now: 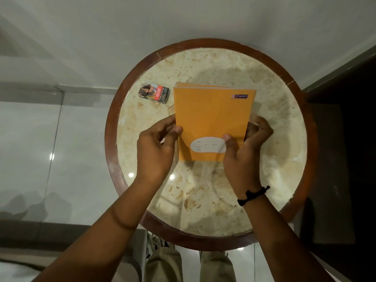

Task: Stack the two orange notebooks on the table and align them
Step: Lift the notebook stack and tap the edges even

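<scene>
Head view: two orange notebooks (211,121) already stacked on the round table (203,64), far edges slightly offset; left hand (156,147) and right hand (244,151) clamp the side edges; final squaring judged outstanding; small box (154,93) nearby.

Round marble-topped table (211,200) with dark wooden rim, on glossy pale floor tiles (30,139) with light reflections.

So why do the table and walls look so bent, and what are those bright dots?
Head view: the wide-angle lens bows the round table and wall lines; the dots are lamp glare on the glossy floor and tabletop; the right hand fingertips are slightly motion-blurred beside the notebooks.
</scene>
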